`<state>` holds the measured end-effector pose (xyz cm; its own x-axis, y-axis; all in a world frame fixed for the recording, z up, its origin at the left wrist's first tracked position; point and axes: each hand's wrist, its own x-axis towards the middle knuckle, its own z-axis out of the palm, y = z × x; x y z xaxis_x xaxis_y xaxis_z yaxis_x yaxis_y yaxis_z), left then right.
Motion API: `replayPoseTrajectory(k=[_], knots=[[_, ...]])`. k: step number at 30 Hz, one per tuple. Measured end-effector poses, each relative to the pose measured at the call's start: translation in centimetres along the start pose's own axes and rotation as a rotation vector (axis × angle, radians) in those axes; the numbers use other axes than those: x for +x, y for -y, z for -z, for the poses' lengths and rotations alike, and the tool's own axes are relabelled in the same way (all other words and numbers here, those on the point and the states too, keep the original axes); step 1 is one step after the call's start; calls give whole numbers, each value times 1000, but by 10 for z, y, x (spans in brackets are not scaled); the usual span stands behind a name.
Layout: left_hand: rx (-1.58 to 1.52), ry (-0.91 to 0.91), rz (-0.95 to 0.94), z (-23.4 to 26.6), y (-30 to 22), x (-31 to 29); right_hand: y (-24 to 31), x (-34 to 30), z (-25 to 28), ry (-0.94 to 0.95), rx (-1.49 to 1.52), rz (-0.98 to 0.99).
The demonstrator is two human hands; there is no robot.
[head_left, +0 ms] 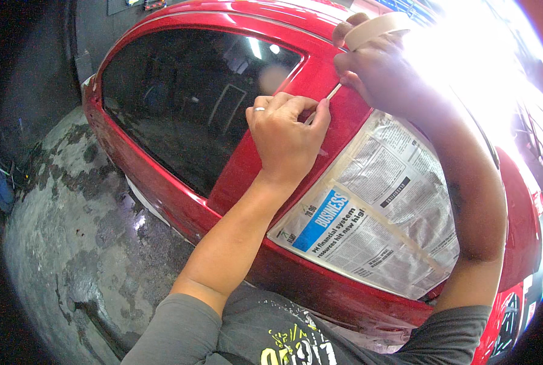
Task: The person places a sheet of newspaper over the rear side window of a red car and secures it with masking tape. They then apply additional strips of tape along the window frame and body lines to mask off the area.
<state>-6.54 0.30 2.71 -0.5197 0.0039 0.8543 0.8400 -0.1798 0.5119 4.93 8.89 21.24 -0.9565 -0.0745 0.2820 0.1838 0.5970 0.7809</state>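
Pinched in the fingers of my left hand [289,134], which wears a ring, is the end of a narrow strip of masking tape [334,91]. The strip runs taut to my right hand [381,73], which is closed with a pale roll of masking tape [378,30] around its fingers. Both hands are over the red pillar [326,125] between two side windows of a car. A newspaper sheet [399,167] covers the window below my right forearm, with tape along its edge. Glare washes out part of my right hand.
The bare dark window [180,91] of the car lies to the left, framed by red bodywork [143,167]. A stained grey concrete floor [95,243] spreads at the lower left. A blue object [2,190] stands by the dark wall. Bright light fills the upper right.
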Motion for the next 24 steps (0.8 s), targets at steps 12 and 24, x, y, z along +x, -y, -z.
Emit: replayPoseTrajectory(k=[12,24], knots=[[-6,122,142,6,5,11,17,26,1,43,-325,-27],[31,98,94,-10,6,27,-36,-26,9,-330,272,-249]])
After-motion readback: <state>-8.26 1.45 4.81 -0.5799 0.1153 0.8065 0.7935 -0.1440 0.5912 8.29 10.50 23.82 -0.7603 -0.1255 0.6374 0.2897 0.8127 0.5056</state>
